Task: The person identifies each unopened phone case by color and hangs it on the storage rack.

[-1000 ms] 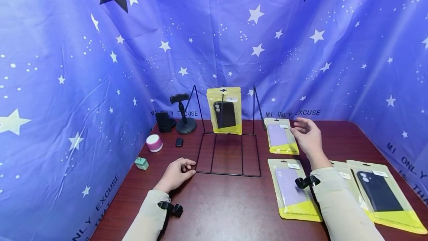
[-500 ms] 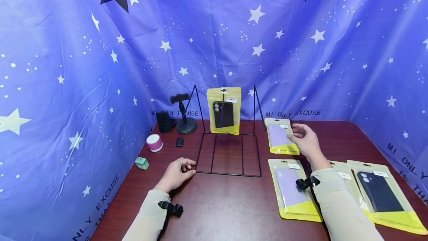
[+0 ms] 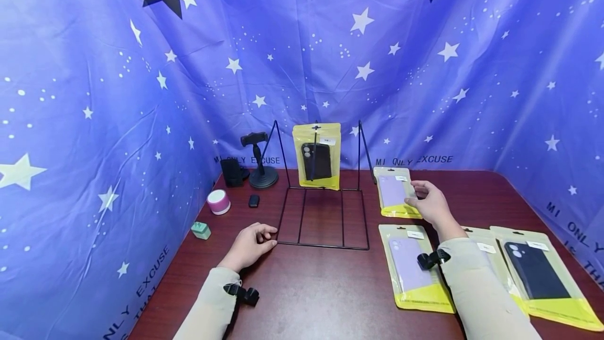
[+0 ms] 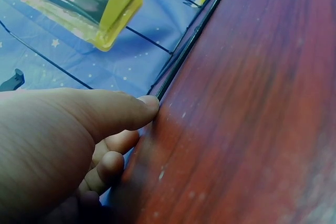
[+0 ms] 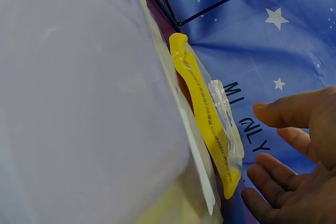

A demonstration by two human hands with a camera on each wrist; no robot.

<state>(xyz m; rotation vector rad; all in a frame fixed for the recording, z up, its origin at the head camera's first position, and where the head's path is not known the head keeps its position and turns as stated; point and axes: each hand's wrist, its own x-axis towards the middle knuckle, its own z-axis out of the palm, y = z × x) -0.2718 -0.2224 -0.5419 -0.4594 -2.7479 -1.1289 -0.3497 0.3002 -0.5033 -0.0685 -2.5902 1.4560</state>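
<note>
My left hand [image 3: 250, 247] pinches the front left corner of a black wire rack [image 3: 325, 246] between thumb and finger; in the left wrist view the thumb [image 4: 131, 109] lies right at the rod's end. From the rack hangs a yellow-edged bag holding a black phone case [image 3: 317, 161]. My right hand [image 3: 430, 203] is by the right edge of a flat bag with a lilac phone case [image 3: 391, 191]. In the right wrist view its thumb and fingers [image 5: 283, 113] are spread apart beside the bag's yellow end [image 5: 202, 114], with nothing between them.
Nearer on the right lie another lilac case bag [image 3: 409, 264] and a dark case bag [image 3: 535, 269] overlapping one more. At the left stand a phone stand [image 3: 261, 167], a black block-like thing [image 3: 231, 172], a pink-and-white round tub [image 3: 218, 202], a small black object [image 3: 254, 201] and a green box [image 3: 201, 230].
My right hand has come slightly down and toward the far lilac case bag, its thumb now overlapping the bag's right edge. My left hand stays at the rack's corner.
</note>
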